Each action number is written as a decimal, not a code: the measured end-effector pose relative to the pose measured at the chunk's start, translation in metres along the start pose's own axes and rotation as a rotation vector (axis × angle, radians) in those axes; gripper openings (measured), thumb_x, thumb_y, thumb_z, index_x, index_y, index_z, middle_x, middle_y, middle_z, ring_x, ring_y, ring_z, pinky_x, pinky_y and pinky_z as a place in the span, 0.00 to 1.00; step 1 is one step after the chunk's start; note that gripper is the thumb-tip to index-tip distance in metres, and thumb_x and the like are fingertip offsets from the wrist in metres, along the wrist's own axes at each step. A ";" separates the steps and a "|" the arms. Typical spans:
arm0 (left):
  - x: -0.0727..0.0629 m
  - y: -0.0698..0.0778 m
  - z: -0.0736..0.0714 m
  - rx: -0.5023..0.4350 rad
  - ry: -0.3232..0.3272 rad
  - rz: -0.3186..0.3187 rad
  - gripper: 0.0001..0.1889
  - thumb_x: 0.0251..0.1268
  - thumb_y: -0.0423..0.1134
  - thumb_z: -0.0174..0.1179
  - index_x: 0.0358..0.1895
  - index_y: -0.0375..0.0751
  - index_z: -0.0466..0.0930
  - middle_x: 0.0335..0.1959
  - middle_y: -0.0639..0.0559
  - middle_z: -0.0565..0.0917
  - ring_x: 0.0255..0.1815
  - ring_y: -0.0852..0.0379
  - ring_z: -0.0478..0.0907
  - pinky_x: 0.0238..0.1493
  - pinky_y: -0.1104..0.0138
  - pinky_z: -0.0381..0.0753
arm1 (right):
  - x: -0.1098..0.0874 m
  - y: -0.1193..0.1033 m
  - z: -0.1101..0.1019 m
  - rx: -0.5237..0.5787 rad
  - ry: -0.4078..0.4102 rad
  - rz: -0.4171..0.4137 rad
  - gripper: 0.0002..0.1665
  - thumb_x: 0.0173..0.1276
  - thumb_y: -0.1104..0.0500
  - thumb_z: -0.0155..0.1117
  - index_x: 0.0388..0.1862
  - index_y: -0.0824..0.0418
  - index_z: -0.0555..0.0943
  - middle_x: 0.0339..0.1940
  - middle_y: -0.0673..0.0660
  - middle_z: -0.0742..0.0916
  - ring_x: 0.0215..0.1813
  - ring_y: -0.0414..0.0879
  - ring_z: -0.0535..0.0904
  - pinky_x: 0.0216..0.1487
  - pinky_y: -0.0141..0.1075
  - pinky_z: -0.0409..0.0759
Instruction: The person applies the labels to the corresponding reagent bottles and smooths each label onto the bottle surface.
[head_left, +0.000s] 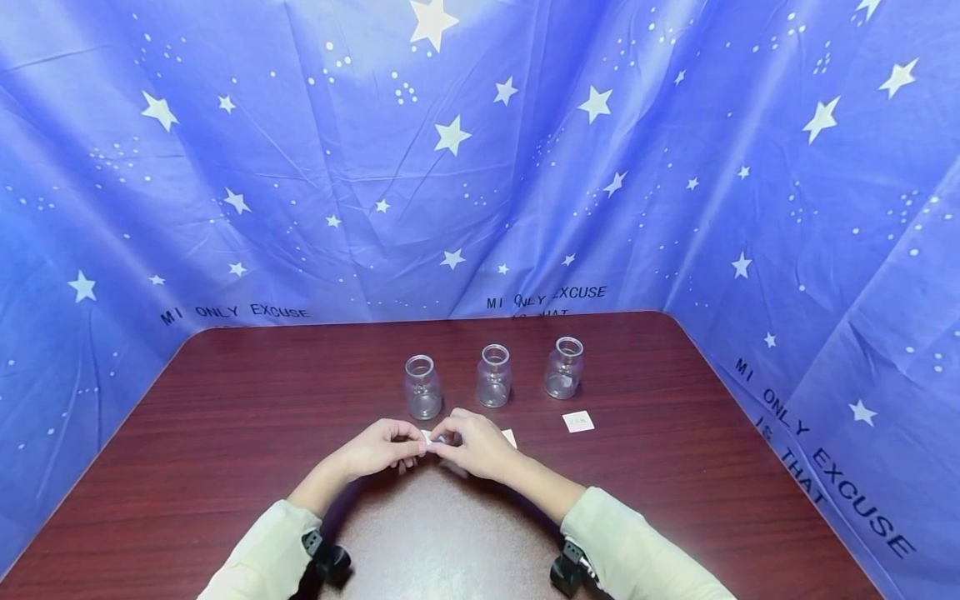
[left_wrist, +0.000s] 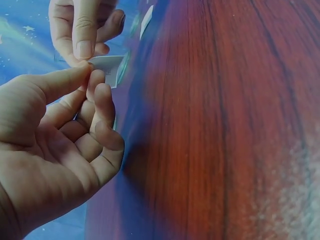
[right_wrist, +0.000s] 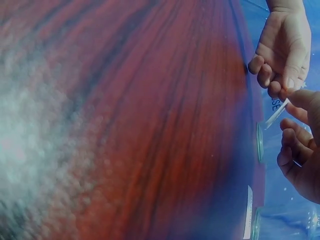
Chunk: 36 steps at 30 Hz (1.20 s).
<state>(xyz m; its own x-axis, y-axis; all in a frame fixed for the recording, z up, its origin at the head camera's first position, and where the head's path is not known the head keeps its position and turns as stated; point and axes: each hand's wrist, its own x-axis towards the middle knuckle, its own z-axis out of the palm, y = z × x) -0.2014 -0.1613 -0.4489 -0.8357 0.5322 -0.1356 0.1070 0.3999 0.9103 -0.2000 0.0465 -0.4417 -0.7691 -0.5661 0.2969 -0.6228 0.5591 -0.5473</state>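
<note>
Left hand (head_left: 378, 448) and right hand (head_left: 477, 446) pinch a paper slip (left_wrist: 111, 69)
Both pinches meet at its edge; uneven pulling could tear it, a forward nudge topple the jar (head_left: 424, 393) beyond.

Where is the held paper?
In the head view, the held paper is left of center, between left hand and right hand, in front of the leftmost glass jar.

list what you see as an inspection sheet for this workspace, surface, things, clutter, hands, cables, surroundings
Surface: table, dark red wood grain, glare near the front.
Job's things: three glass jars, upright, in a row; one held slip; two other slips on the table, one partly hidden.
Clutter: nothing seen.
Hands: left hand and right hand both pinch the held slip.
Cables: nothing seen.
Surroundings: blue star-print curtain.
</note>
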 end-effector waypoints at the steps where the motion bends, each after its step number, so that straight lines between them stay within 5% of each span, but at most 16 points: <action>1: 0.000 0.000 0.000 0.002 0.002 0.001 0.12 0.65 0.39 0.56 0.39 0.29 0.78 0.25 0.48 0.80 0.24 0.61 0.75 0.22 0.71 0.73 | 0.000 0.000 0.000 0.007 0.000 -0.002 0.09 0.60 0.53 0.66 0.36 0.55 0.84 0.27 0.51 0.81 0.30 0.39 0.77 0.31 0.23 0.71; 19: -0.001 -0.002 0.002 0.003 0.033 0.053 0.11 0.66 0.36 0.55 0.39 0.28 0.76 0.28 0.37 0.80 0.26 0.58 0.74 0.22 0.68 0.75 | -0.001 0.003 0.005 0.101 0.027 0.029 0.06 0.61 0.57 0.65 0.36 0.56 0.84 0.27 0.48 0.80 0.30 0.35 0.75 0.34 0.29 0.77; 36: 0.001 -0.002 0.002 -0.007 0.071 0.086 0.11 0.65 0.39 0.56 0.39 0.31 0.78 0.32 0.35 0.81 0.27 0.57 0.78 0.23 0.66 0.78 | 0.000 0.007 0.006 0.155 0.072 0.031 0.06 0.59 0.58 0.68 0.35 0.57 0.84 0.27 0.49 0.81 0.28 0.32 0.72 0.31 0.24 0.74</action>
<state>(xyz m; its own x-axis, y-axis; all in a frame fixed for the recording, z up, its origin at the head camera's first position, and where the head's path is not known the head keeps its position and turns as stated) -0.2013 -0.1595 -0.4514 -0.8595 0.5103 -0.0289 0.1764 0.3492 0.9203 -0.2031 0.0463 -0.4503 -0.7993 -0.5023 0.3299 -0.5731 0.4721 -0.6698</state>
